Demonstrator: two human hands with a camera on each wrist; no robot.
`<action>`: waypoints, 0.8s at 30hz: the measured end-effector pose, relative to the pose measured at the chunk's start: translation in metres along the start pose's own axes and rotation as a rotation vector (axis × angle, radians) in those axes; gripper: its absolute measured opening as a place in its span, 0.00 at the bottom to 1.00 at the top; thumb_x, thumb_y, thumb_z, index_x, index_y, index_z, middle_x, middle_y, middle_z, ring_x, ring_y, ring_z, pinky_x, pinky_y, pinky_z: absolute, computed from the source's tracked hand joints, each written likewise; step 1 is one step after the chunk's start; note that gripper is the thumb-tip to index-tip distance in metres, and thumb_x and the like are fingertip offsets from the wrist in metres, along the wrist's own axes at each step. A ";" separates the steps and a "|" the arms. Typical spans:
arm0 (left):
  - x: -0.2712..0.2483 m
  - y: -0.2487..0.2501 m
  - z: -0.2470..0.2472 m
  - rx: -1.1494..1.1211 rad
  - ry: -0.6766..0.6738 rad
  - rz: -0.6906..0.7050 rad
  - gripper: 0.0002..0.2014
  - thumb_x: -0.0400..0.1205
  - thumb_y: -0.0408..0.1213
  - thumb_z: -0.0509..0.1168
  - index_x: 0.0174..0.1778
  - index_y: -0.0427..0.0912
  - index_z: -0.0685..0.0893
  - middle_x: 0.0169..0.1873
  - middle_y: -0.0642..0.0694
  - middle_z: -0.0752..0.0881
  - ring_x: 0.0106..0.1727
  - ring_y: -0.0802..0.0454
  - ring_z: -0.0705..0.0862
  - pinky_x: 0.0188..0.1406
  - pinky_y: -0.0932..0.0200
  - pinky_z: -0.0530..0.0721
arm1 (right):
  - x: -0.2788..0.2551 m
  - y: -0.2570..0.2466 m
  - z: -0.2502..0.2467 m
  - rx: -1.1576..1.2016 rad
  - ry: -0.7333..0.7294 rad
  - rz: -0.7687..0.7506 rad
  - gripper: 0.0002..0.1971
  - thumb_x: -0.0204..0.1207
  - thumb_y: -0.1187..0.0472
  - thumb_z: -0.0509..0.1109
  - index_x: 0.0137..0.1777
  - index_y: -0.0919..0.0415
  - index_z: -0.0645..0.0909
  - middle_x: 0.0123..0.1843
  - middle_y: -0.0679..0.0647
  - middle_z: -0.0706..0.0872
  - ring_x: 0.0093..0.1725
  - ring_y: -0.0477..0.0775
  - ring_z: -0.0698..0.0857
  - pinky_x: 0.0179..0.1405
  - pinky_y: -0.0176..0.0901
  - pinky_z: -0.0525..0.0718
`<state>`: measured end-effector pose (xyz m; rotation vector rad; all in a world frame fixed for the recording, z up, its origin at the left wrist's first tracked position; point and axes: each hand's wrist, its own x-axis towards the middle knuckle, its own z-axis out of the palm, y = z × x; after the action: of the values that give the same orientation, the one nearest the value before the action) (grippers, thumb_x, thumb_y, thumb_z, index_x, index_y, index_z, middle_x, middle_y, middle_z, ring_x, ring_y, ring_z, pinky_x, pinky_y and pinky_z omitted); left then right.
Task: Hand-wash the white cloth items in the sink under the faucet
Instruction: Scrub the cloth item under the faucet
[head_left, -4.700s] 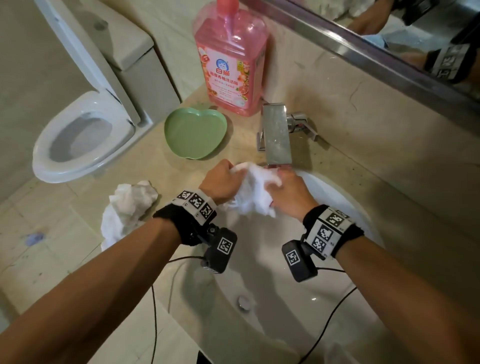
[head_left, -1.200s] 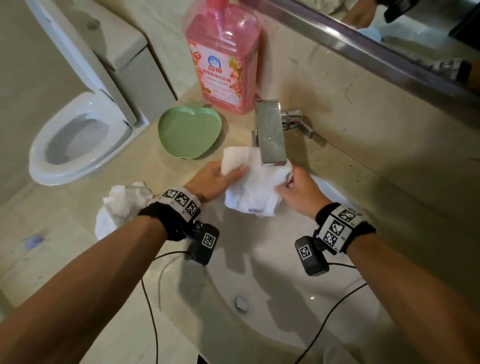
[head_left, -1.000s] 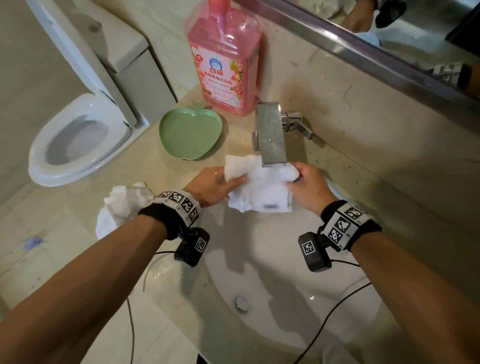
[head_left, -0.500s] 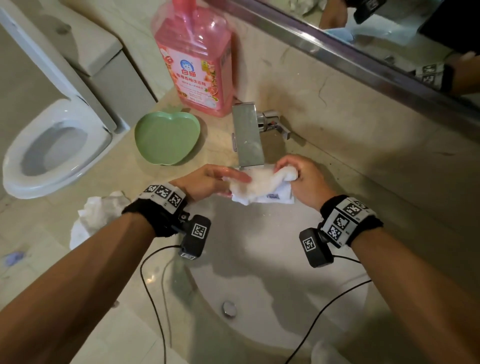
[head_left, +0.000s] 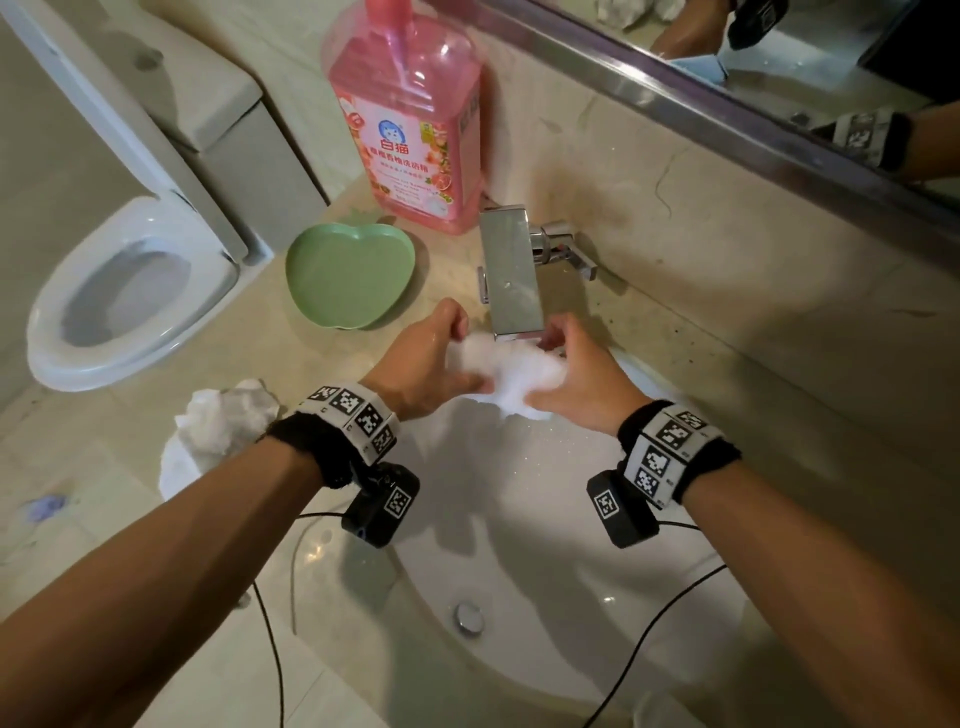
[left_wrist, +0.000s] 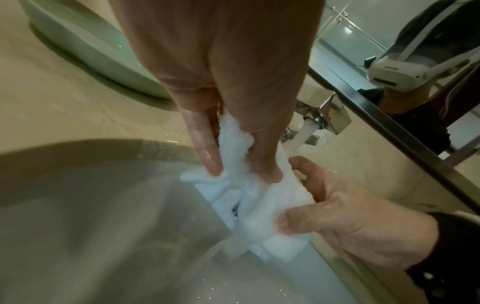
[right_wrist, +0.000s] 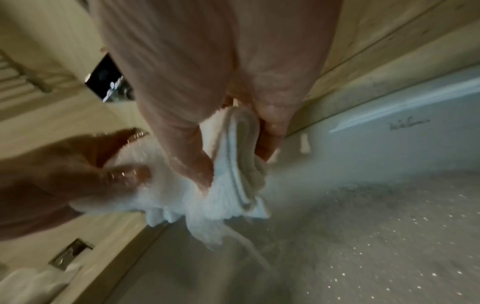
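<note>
A wet white cloth (head_left: 511, 371) is bunched between both hands just under the spout of the steel faucet (head_left: 511, 275), above the back of the white sink (head_left: 545, 571). My left hand (head_left: 431, 358) grips its left end, thumb and fingers pinching the folds (left_wrist: 239, 148). My right hand (head_left: 571, 374) grips the right end (right_wrist: 233, 164). Water runs from the faucet (left_wrist: 303, 131) onto the cloth (left_wrist: 259, 201) and streams off it into the basin. A second crumpled white cloth (head_left: 223, 421) lies on the counter left of the sink.
A green apple-shaped dish (head_left: 350, 275) sits on the beige counter left of the faucet, a large pink detergent bottle (head_left: 410, 119) behind it. A toilet (head_left: 130, 291) stands far left. A mirror edge (head_left: 727, 119) runs above. The drain plug (head_left: 469, 618) shows in the basin.
The cloth, spread wide between my hands a second ago, is now squeezed into a tight bunch under the spout; my hands have come closer together.
</note>
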<state>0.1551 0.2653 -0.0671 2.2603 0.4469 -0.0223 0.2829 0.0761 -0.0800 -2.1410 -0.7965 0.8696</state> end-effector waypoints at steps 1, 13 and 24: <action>-0.002 0.001 0.000 0.002 0.003 0.018 0.29 0.66 0.48 0.82 0.44 0.52 0.64 0.33 0.56 0.69 0.26 0.62 0.65 0.28 0.69 0.68 | 0.002 -0.002 0.005 -0.044 -0.018 -0.002 0.31 0.64 0.61 0.82 0.65 0.50 0.73 0.58 0.49 0.83 0.55 0.50 0.84 0.44 0.34 0.79; 0.011 0.016 0.004 -0.070 -0.456 -0.323 0.40 0.68 0.50 0.81 0.73 0.49 0.67 0.60 0.52 0.82 0.59 0.50 0.83 0.62 0.51 0.79 | 0.009 -0.028 0.006 -0.393 -0.014 -0.245 0.21 0.76 0.73 0.69 0.70 0.67 0.83 0.65 0.66 0.87 0.63 0.65 0.86 0.65 0.53 0.83; 0.043 0.023 0.044 0.335 -0.371 -0.117 0.19 0.84 0.41 0.63 0.71 0.44 0.77 0.65 0.44 0.83 0.62 0.46 0.84 0.61 0.56 0.84 | 0.006 0.009 -0.014 0.018 -0.128 0.042 0.45 0.53 0.41 0.81 0.74 0.37 0.71 0.61 0.35 0.81 0.60 0.43 0.82 0.54 0.31 0.79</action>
<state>0.2079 0.2328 -0.0866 2.4765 0.3957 -0.6068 0.2992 0.0707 -0.0814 -2.1101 -0.8064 1.0403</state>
